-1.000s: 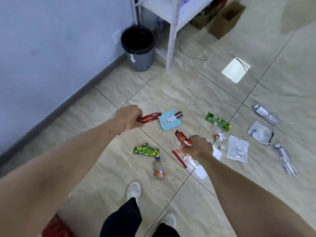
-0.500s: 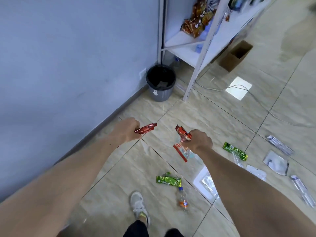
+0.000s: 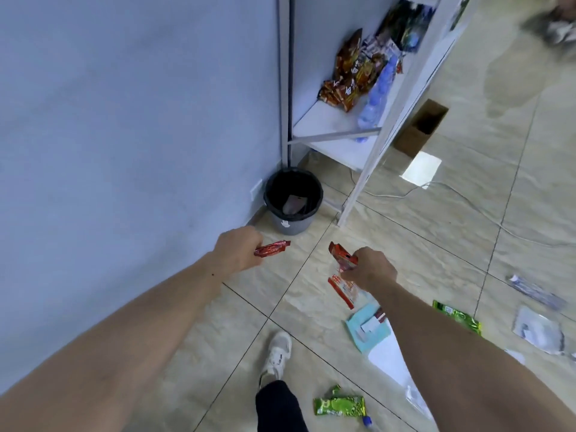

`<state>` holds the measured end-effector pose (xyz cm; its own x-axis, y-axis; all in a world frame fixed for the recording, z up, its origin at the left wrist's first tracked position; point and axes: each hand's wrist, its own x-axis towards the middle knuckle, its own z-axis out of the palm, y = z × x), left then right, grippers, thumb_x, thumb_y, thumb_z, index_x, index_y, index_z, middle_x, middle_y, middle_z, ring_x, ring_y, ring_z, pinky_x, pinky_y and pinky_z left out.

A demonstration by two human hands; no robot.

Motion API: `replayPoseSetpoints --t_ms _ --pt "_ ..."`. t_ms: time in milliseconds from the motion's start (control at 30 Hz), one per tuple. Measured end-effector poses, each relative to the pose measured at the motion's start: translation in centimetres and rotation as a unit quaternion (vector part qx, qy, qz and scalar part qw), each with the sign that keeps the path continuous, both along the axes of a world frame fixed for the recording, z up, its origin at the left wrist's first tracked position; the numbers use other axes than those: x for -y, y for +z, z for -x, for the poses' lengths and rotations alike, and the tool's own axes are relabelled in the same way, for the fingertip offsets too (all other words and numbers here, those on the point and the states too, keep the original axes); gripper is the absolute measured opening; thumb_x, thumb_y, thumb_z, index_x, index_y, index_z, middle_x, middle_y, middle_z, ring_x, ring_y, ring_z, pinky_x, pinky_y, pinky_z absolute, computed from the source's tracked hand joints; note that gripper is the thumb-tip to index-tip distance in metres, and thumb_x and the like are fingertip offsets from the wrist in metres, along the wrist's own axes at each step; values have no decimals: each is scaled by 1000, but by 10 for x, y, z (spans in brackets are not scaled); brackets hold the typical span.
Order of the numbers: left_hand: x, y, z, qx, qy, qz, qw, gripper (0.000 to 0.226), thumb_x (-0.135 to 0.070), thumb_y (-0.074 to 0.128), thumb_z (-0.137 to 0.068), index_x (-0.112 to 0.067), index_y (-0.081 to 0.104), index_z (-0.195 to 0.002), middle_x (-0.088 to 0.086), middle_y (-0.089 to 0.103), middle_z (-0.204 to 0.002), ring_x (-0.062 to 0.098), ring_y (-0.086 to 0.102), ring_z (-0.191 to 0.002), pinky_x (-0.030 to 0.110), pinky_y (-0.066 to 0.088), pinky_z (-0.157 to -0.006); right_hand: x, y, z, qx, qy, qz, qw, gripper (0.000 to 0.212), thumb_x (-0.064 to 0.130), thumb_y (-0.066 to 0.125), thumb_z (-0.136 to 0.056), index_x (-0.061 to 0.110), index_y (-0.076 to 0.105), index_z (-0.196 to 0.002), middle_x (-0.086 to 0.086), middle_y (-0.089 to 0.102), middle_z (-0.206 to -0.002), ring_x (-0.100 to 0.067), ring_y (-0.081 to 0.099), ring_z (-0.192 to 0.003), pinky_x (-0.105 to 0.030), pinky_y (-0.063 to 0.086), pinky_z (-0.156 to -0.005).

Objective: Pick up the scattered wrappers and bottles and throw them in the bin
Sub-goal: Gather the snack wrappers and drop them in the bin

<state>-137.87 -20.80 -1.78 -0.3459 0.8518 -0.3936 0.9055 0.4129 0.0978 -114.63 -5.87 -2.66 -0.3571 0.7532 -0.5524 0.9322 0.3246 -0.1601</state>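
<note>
My left hand (image 3: pixel 237 251) grips a red wrapper (image 3: pixel 271 248) that points toward the bin. My right hand (image 3: pixel 371 271) holds a bunch of red and clear wrappers (image 3: pixel 342 275). The grey bin (image 3: pixel 292 201) with a black liner stands against the blue wall, just beyond both hands, and something lies inside it. On the floor lie a light blue wrapper (image 3: pixel 369 328), two green wrappers (image 3: pixel 340 405) (image 3: pixel 456 316), silver wrappers (image 3: pixel 537 330) (image 3: pixel 534 291) and a bottle (image 3: pixel 367 421) at the bottom edge, mostly out of frame.
A white shelf rack (image 3: pixel 364 179) with snack packs and water bottles stands right of the bin. A cardboard box (image 3: pixel 420 127) and a white cable (image 3: pixel 467 201) lie beyond it. My shoe (image 3: pixel 277 353) and dark trouser leg are below.
I have stepped toward the bin, which now sits much closer to both hands. The floor litter has slid down and right in view. Both hands keep their wrappers.
</note>
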Motion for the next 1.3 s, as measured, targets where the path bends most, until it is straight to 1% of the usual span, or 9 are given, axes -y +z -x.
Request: replayPoseSetpoints --t_ms 167,300,467,733,900,967,1067,1167,1300 --pt "-71 -31 67 -1 -6 -5 1000 11 -29 59 -79 -20 65 -79 -2 52 -83 22 55 -72 28 38 -56 -59 -20 79 1 -24 -5 1000 17 37 66 -80 21 61 -82 2 59 -72 -21 59 -73 -20 34 -50" --pt "-124 -61 114 17 0 -12 1000 4 -27 55 -82 -23 58 -82 -5 47 -83 23 55 -77 30 39 -57 -98 -46 139 0 -33 -11 999 14 35 64 -82 22 58 -80 1 58 -76 -23 57 -73 -25 41 -58" --pt "-183 -120 164 15 -9 27 999 19 -23 53 -86 -18 54 -103 6 65 -97 30 64 -87 34 43 -63 -139 -106 197 6 -38 -17 999 11 30 59 -85 20 62 -89 -2 54 -76 -25 54 -74 -29 42 -61" --pt "-272 -241 206 1 26 36 999 27 -18 59 -84 -12 53 -109 12 66 -103 34 65 -93 35 43 -64 -200 -243 262 1 -41 -17 999 22 32 58 -87 15 64 -101 -7 68 -96 -29 63 -99 -36 51 -73" --pt "-315 -295 216 17 45 52 998 32 -16 63 -81 -8 54 -111 15 63 -109 36 64 -99 38 50 -71 -229 -304 300 -14 -64 -26 998 19 21 65 -85 13 66 -102 -10 69 -99 -33 63 -101 -35 46 -66" --pt "-327 -313 220 41 37 65 996 35 -15 63 -81 -5 52 -113 17 59 -112 37 62 -102 40 51 -76 -235 -323 313 -26 -74 -12 997 30 27 64 -87 12 61 -113 -10 63 -112 -32 55 -114 -39 49 -77" --pt "-334 -324 223 56 19 94 994 40 -24 64 -83 -6 50 -116 16 57 -117 36 59 -107 41 50 -80 -238 -337 322 -36 -81 11 996 61 49 62 -86 12 44 -131 -9 45 -130 -29 40 -126 -43 47 -90" --pt "-333 -319 223 5 -32 109 994 39 -31 61 -87 -12 51 -120 11 55 -119 33 56 -112 42 47 -83 -234 -333 316 -24 -55 27 998 53 38 63 -86 13 44 -130 -9 43 -130 -29 40 -126 -41 47 -88" --pt "-330 -294 213 -14 -75 134 988 27 -28 56 -88 -16 59 -112 7 63 -114 28 62 -107 35 43 -74 -225 -306 288 -8 -56 47 997 43 27 62 -87 13 48 -125 -8 46 -126 -28 44 -123 -41 47 -86"
